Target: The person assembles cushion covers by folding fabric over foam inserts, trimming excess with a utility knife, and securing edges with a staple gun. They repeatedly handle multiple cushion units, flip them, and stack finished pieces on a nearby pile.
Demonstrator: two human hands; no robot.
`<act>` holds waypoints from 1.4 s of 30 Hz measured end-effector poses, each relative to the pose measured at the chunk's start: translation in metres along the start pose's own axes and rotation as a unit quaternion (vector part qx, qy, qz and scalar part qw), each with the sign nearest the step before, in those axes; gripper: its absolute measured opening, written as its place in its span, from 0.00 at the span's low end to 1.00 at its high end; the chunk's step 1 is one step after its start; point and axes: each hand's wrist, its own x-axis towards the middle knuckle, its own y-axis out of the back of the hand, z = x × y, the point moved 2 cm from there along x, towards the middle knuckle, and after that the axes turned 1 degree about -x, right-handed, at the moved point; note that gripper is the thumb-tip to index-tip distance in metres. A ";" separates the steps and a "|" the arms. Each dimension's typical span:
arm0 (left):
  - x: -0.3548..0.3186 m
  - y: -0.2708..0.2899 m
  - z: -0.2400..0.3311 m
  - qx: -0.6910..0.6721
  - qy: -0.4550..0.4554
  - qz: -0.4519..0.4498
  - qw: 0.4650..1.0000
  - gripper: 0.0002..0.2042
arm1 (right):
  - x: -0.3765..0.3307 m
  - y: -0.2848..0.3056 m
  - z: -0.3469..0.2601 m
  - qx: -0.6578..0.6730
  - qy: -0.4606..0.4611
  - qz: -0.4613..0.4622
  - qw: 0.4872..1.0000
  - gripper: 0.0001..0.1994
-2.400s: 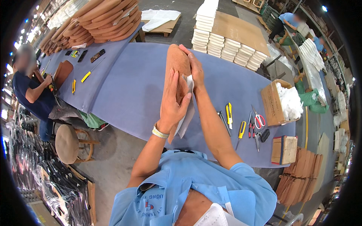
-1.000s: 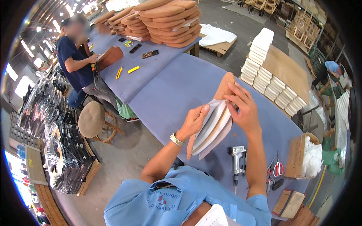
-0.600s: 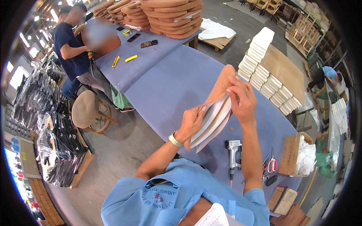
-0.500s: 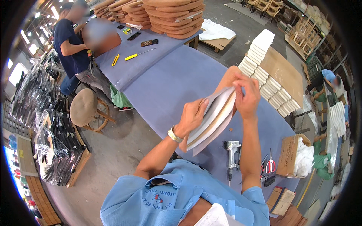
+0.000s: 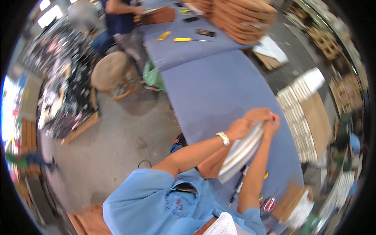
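Brown outside, with white layers and a narrow tan band along its right side: a slanting cushion piece, held up over the near part of the blue-grey table, upper end pointing away from the body. Gripped from both sides. By the left hand, fingers folded closed over the upper part, with a pale metal watch at the wrist. By the right hand, fingertips pinched together at the upper end, just beside the left; finer finger detail blurred. Between cushion piece and right forearm, partly hidden, a dark, slender tool. Past that forearm, red-handled scissors, then a cardboard box with white fluffy filling. Farther right, stacked white pads. Toward the far end, a yellow cutter, a yellow-handled screwdriver, a dark phone and piled brown cushions. Off to the left, a round padded stool near a co-worker at the table's edge.
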 end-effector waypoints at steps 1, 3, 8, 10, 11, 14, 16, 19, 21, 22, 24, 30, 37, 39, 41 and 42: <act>0.005 -0.002 -0.003 -0.020 -0.008 0.017 1.000 0.21 | 0.006 0.000 0.014 0.000 -0.019 -0.021 1.000 0.05; 0.018 0.012 -0.003 -0.012 0.009 -0.019 1.000 0.22 | 0.022 -0.005 0.029 0.010 -0.017 -0.090 0.996 0.08; 0.024 0.048 -0.025 -0.080 0.038 0.022 0.996 0.22 | 0.047 -0.046 0.013 -0.106 0.093 -0.171 0.975 0.13; 0.026 0.054 -0.036 -0.074 0.066 0.023 0.995 0.24 | 0.051 -0.072 -0.004 -0.123 0.126 -0.218 0.960 0.13; 0.023 0.052 -0.040 -0.072 0.080 0.057 0.993 0.25 | 0.050 -0.088 -0.015 -0.113 0.120 -0.234 0.958 0.12; 0.023 0.044 -0.046 -0.050 0.091 0.116 0.988 0.27 | 0.053 -0.117 -0.016 -0.072 0.092 -0.225 0.967 0.10; 0.028 0.018 -0.056 -0.036 0.071 0.114 0.990 0.28 | 0.052 -0.118 0.031 -0.035 0.077 -0.162 0.983 0.09; 0.011 0.014 -0.055 -0.029 0.138 0.097 0.985 0.21 | 0.020 -0.110 -0.016 0.115 -0.213 -0.173 0.955 0.09; -0.009 0.013 -0.036 -0.134 0.135 0.102 0.976 0.26 | 0.013 -0.090 -0.020 0.027 -0.049 -0.114 0.992 0.09; -0.011 0.015 -0.031 -0.113 0.128 0.074 0.982 0.26 | 0.007 -0.084 -0.006 0.057 -0.088 -0.083 0.991 0.05; -0.002 0.016 -0.027 -0.148 0.077 0.059 0.984 0.28 | 0.011 -0.069 -0.024 0.020 -0.073 -0.022 0.997 0.05; 0.111 0.006 -0.053 -0.198 -0.015 0.039 0.979 0.29 | 0.009 -0.055 0.006 0.070 -0.131 0.004 0.989 0.09; 0.211 -0.030 -0.057 -0.295 0.010 -0.234 0.926 0.28 | 0.015 -0.055 -0.009 0.027 -0.106 -0.020 0.994 0.11; 0.215 -0.032 -0.057 -0.235 0.012 -0.227 0.945 0.28 | 0.027 -0.048 -0.018 -0.016 -0.115 -0.066 0.991 0.12; 0.221 -0.033 -0.057 -0.173 0.004 -0.239 0.955 0.29 | 0.028 -0.051 -0.017 0.033 -0.206 -0.054 0.977 0.12; 0.225 -0.033 -0.057 -0.143 -0.005 -0.255 0.956 0.28 | 0.027 -0.054 -0.016 0.058 -0.249 -0.046 0.966 0.12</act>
